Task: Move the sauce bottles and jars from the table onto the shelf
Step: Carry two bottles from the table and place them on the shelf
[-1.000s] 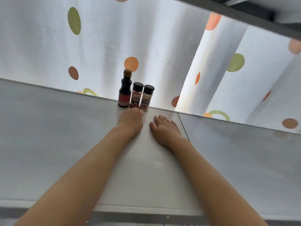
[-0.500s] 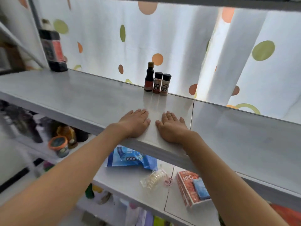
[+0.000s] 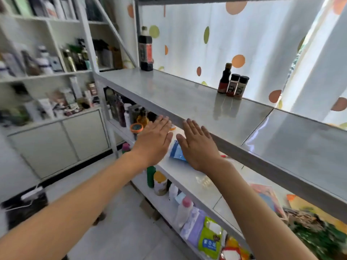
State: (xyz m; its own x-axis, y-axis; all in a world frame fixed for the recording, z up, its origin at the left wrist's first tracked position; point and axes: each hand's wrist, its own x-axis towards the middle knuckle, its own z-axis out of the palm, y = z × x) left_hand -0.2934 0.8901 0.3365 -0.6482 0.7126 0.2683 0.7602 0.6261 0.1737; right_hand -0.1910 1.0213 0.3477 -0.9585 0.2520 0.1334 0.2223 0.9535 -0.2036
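Gleaming grey shelf backed by a dotted curtain.

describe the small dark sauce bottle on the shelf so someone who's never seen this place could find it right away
Look at the grey top shelf in front of the dotted curtain. Near its back edge, toward the right, three small containers stand close together in a row. The sauce bottle is the leftmost: taller, dark, narrow-necked, with a red label, unlike the two spice jars with black lids beside it.

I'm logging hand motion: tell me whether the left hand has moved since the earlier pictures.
Yes. The left hand has pulled back off the shelf, away from the three small bottles, and now hovers before its front edge.
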